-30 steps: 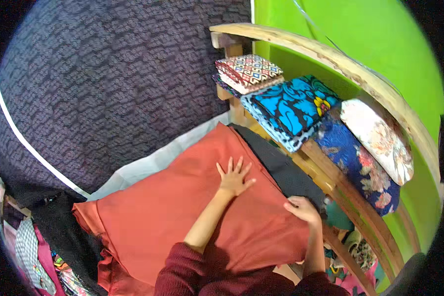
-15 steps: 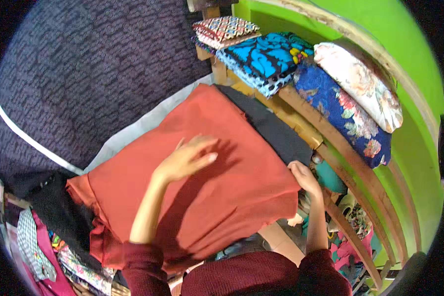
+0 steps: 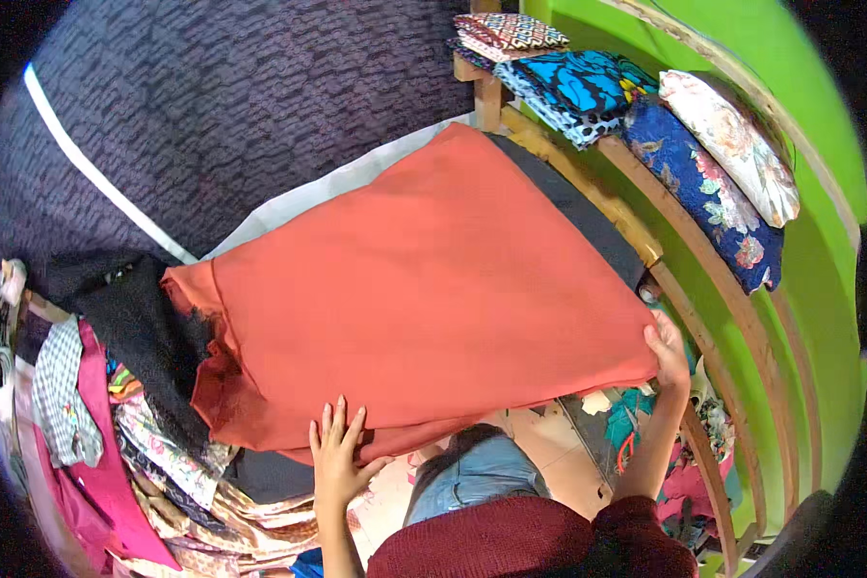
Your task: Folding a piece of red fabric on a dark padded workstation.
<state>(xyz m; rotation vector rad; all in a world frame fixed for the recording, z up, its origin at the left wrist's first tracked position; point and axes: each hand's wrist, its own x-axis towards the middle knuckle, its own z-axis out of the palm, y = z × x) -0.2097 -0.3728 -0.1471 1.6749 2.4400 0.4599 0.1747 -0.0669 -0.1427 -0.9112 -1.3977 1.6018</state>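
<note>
My left hand (image 3: 337, 460) has slid back from the middle of the orange cloth (image 3: 433, 289) to its near edge at 6 o'clock; my right hand (image 3: 667, 349) now pinches the corner at 4 o'clock.

Spread cloth (image 3: 433, 289) on table, folded fabrics (image 3: 645, 116) shelved right, clothes pile (image 3: 116, 414) left

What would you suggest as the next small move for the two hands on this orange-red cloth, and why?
Probably close the left hand on the cloth's near edge. The right hand already grips the near right corner of the orange-red cloth, while the left lies flat and open at the near edge, its fingers spread. The left end is bunched over the dark fabric, so both hands gripping could even it.
</note>
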